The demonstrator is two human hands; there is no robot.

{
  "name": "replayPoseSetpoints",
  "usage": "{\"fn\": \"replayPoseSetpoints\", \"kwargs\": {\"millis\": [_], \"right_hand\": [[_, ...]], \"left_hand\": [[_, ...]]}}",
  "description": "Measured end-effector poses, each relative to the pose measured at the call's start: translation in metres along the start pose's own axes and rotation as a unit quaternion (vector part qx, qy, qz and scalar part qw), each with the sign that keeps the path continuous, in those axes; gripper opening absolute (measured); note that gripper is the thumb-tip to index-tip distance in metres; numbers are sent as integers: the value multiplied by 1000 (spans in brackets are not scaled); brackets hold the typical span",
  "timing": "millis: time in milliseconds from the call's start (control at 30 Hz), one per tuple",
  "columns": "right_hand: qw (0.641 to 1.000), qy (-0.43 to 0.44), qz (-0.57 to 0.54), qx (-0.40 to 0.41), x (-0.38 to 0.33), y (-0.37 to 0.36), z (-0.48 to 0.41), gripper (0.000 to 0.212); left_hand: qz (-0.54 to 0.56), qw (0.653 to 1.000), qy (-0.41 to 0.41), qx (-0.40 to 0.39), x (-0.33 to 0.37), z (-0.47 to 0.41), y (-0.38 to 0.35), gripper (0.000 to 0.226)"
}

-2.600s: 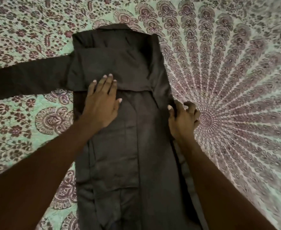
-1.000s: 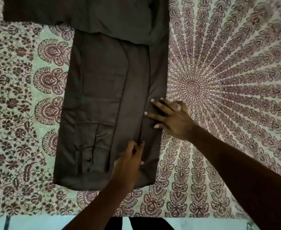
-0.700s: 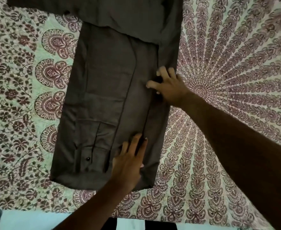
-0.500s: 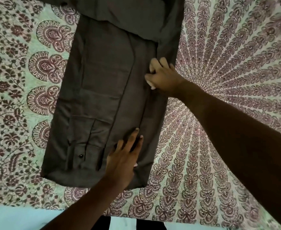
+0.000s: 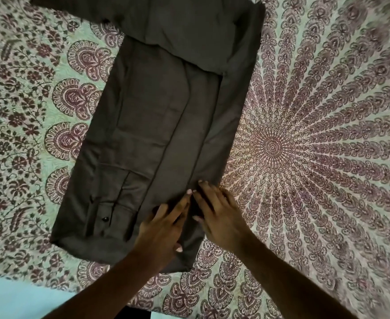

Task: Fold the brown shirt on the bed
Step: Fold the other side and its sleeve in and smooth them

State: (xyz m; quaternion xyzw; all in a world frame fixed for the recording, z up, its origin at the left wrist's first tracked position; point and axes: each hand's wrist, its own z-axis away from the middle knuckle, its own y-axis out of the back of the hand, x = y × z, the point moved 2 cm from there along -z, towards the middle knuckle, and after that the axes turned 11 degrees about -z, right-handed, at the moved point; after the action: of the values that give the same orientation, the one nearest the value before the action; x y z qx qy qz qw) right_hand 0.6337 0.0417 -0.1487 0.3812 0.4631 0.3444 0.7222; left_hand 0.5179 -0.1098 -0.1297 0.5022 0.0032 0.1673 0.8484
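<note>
We see the dark brown cotton shirt [image 5: 157, 125] lying flat and lengthwise on the bed's paisley-and-mandala printed bedspread [image 5: 316, 139], its right side panel turned in over the body, one sleeve laid across the top, hem close to the near edge of the bed. Our left hand [image 5: 164, 229] and right hand [image 5: 221, 219] sit side by side on the lower right part of the shirt, fingers [image 5: 206, 192] extended and flat, pressing along the folded edge, gripping nothing. Risks as we judge them: palms pushing sideways instead of down could drag the turned-in panel off its crease and skew the long edge; loose bedspread may bunch under the cloth. The hem sits near the mattress edge, so a tug toward us could pull it over. The left sleeve looks unfolded, partly out of view.
</note>
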Motion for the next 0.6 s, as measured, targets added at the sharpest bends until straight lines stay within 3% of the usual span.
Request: {"fn": "replayPoseSetpoints", "kwargs": {"millis": [167,367,467,600], "right_hand": [[995,62,72,-3,72,25,-39,79],[993,-99,64,21,150,92,-128,85],[989,-128,61,42,142,105,-137,87],[995,-73,23,66,91,66,-94,83]], "left_hand": [[-17,999,38,8,-1,-1,-5,131],[-26,998,48,-25,10,-5,4,139],[-37,997,62,-34,15,-13,13,144],[-63,992,87,-59,19,-21,18,154]]}}
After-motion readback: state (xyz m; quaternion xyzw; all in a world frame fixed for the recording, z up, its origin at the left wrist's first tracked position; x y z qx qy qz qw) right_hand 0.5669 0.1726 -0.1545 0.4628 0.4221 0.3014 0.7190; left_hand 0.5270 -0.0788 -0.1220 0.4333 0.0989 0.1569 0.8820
